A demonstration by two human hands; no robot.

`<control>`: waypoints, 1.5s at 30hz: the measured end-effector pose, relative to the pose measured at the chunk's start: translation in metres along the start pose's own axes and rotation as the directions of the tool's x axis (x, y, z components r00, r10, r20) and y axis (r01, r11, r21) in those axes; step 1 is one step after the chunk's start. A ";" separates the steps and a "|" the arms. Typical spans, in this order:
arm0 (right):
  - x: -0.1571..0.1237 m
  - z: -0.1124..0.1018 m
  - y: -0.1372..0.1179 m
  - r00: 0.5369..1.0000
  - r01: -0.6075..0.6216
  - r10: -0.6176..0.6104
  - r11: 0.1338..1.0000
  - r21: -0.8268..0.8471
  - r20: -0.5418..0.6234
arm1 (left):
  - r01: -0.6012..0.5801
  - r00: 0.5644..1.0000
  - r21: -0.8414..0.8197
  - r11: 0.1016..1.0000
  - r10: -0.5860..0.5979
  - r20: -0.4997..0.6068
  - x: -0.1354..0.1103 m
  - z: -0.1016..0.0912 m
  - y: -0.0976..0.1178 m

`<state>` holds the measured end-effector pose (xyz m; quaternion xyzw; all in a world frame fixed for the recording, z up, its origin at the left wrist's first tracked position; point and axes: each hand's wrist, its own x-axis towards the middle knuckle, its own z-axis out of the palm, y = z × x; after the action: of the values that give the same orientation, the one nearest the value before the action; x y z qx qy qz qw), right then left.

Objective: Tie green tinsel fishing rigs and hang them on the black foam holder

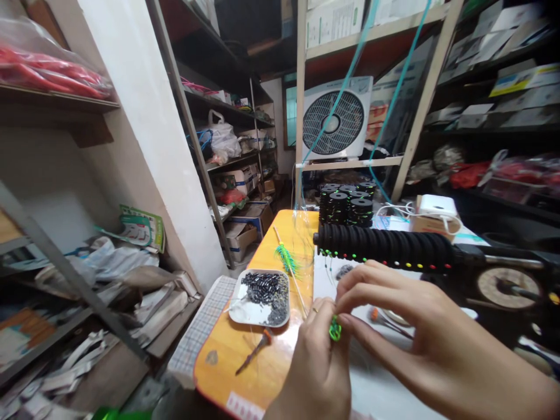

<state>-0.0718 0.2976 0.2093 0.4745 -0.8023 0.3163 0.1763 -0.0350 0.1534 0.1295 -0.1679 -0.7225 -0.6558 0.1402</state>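
**A:** Where is the small bright green coiled piece [335, 330], if we take the white square plastic tray of small black parts [262, 297] as the landmark?

**B:** It is to the right of the tray and a little nearer to the person, above the edge where the orange table top [245, 367] meets a white sheet. It sits between the two hands. The left hand [317, 361] comes from below with the fingers closed together around the lower part of the piece. The right hand [406, 326] comes from the right side, and its thumb and forefinger are pinched on the upper part.

**A:** Which hand is nearer, and how does the piece lie?

**B:** Both touch it, so neither is nearer. It is too small to tell its long axis; I only see a short curl, standing more upright than flat.

**A:** And around them?

**B:** Behind the tray and to its right lies a long row of black foam spools with coloured dots [385, 248], horizontal, with its long axis left to right. Further behind stand stacks of black round spools [347, 204]. A thin stick with green and yellow fringe [286, 259] lies just beside the tray's right edge, and a small tool with an orange tip [256, 350] is in front of the tray.

**A:** Any writing to read?

**B:** There is a green and white printed packet [140, 227] far left of the tray and labels on the shelf boxes, but all are too blurred to read.
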 end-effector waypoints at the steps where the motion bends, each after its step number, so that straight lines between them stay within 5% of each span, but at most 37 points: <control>1: 0.000 0.000 0.000 1.000 -0.015 0.015 1.000 0.012 -0.002 | 0.014 1.000 -0.011 1.000 -0.014 0.000 0.000 0.000 0.001; 9: 0.000 -0.004 0.009 0.992 -0.121 0.123 0.989 0.088 -0.019 | 0.144 0.986 -0.302 0.942 -0.161 -0.034 -0.001 0.012 0.002; 14: 0.001 -0.005 0.012 0.996 -0.054 0.059 0.996 0.072 -0.071 | 0.135 0.975 -0.448 0.884 -0.198 -0.097 0.004 0.021 -0.008; 17: 0.003 -0.010 0.024 0.982 0.025 -0.057 0.984 -0.176 -0.179 | 0.082 0.981 -0.408 0.909 -0.145 -0.127 0.013 0.020 -0.015; 21: 0.001 -0.016 0.051 0.955 -0.012 -0.157 0.828 -0.560 -0.253 | 0.088 0.969 -0.321 0.943 -0.156 -0.191 0.035 0.016 -0.016; 28: -0.004 -0.012 0.068 0.967 0.013 -0.167 0.790 -0.613 -0.194 | 0.096 0.954 -0.362 0.927 -0.189 -0.232 0.063 0.021 -0.016; 35: -0.004 -0.013 0.068 0.967 0.027 -0.177 0.788 -0.616 -0.184 | 0.203 0.949 -0.208 0.957 -0.245 -0.200 0.046 0.014 -0.028; 40: -0.002 -0.013 0.055 0.957 0.028 -0.185 0.824 -0.565 -0.223 | 0.073 0.941 0.038 0.997 -0.056 -0.334 0.022 -0.001 -0.019; 43: 0.001 -0.012 0.033 0.949 0.135 -0.257 0.854 -0.503 -0.181 | -0.103 0.967 0.141 0.985 0.132 -0.216 0.012 -0.003 -0.009; 45: 0.002 -0.012 0.018 0.973 0.146 -0.198 0.925 -0.350 -0.118 | -0.165 0.974 0.192 0.967 0.191 -0.125 0.010 -0.001 -0.003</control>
<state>-0.0890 0.3106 0.2125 0.4804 -0.7841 0.1919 0.3428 -0.0451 0.1523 0.1307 -0.1716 -0.7492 -0.5826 0.2644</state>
